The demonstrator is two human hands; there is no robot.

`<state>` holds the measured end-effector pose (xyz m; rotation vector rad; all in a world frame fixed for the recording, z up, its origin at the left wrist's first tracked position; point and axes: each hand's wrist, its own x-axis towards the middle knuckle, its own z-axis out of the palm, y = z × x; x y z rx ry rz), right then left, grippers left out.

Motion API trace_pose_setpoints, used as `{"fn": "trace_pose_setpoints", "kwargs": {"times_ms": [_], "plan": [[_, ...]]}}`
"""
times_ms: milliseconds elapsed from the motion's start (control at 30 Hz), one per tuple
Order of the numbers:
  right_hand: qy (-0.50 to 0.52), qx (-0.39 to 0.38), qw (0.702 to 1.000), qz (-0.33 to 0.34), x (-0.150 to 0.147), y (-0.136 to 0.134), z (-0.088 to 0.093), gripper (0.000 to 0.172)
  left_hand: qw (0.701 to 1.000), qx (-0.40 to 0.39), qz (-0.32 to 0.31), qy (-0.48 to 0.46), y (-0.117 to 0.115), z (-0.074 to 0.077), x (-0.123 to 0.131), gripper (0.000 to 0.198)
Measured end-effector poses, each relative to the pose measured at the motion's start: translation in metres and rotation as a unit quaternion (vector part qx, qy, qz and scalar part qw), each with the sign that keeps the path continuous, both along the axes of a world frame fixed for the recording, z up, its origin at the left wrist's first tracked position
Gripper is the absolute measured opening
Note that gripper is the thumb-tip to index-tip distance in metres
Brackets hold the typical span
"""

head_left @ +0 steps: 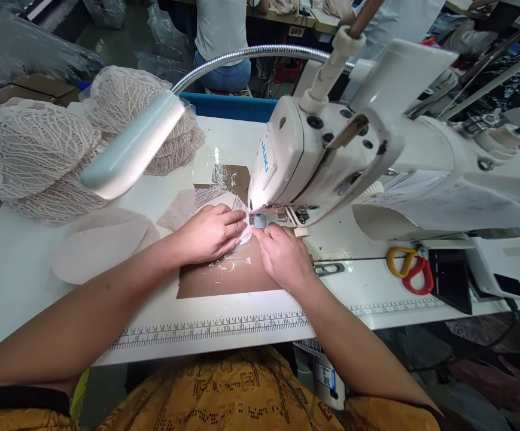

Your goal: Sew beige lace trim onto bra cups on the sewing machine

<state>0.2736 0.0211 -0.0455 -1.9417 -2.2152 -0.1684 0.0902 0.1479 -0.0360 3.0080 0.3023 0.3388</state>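
My left hand (pixel 212 234) lies flat, fingers stretched out, on a pale lace fabric piece (pixel 206 196) beside the sewing machine's needle area. My right hand (pixel 285 256) has its fingers curled, with the index finger and thumb at the edge of the same lace close to the presser foot (pixel 292 216). Part of the lace is hidden under my left hand. Beneath both hands a brown sheet (pixel 215 280) is fixed to the table. The white sewing machine (pixel 274 157) stands over the work, and its needle tip cannot be made out.
Lace bundles (pixel 44 152) are heaped at the back left, near a lamp head (pixel 134 143) on a bendy arm. Sheer rounded pieces (pixel 93 251) lie at left. Scissors (pixel 416 272) and a dark phone-like object (pixel 449 278) rest right. A ruler strip (pixel 188 332) lines the front edge.
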Motion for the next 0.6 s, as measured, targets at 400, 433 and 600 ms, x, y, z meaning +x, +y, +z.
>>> {"fn": "trace_pose_setpoints", "kwargs": {"times_ms": [400,433,600], "plan": [[0.01,-0.033,0.999,0.032,-0.0006,-0.006,0.0031,0.033,0.999,-0.018,-0.04,-0.007,-0.0083,0.0024,-0.0019,0.03],[0.009,-0.032,0.999,0.028,-0.0008,-0.006,0.0031,0.033,0.999,-0.017,-0.036,-0.009,-0.0088,0.0021,-0.0015,0.03],[-0.006,-0.021,1.0,0.011,-0.0017,-0.0035,0.0028,0.034,1.0,-0.011,-0.002,-0.008,-0.0087,0.0016,0.0016,0.033]]}}
